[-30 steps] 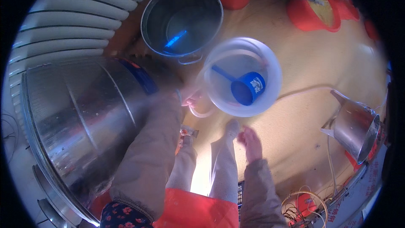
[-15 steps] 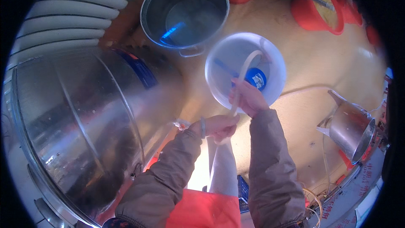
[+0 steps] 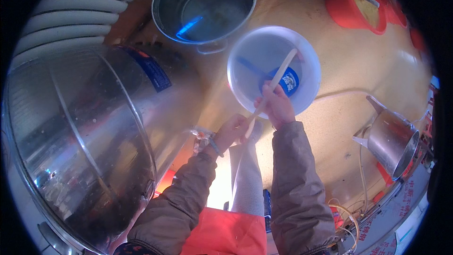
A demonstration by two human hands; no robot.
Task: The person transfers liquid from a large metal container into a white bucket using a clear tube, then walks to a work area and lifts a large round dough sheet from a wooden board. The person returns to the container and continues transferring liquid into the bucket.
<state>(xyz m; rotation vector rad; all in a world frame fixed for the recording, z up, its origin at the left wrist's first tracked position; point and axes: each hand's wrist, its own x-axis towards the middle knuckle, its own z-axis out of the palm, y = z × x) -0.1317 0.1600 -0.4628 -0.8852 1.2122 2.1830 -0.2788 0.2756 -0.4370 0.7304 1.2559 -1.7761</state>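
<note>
A pale flexible hose (image 3: 287,62) runs through both hands, its upper end over a white bucket (image 3: 233,78) that stands on the floor ahead. My right hand (image 3: 279,106) grips the hose at the bucket's near rim. Lower and to the left, my left hand (image 3: 233,130) is closed round the same hose. A blue patch with white print (image 3: 288,83) shows in the bucket, partly hidden by the hose and my fingers. Close by my left wrist is a tap-like fitting (image 3: 202,134) on a big steel tank (image 3: 113,127).
A large metal pot (image 3: 157,16) holding liquid stands beyond the bucket. Red tubs, one red bucket (image 3: 340,12) with yellow contents, sit at the far right. At right a steel vessel (image 3: 390,139) lies tilted near thin tubing. White slatted panels (image 3: 80,14) fill the far left.
The hose has straightened from a bent-over curve, and its upper end points up and right. My left hand has shifted left and slightly up; the right still grips the hose. The view has shifted slightly.
</note>
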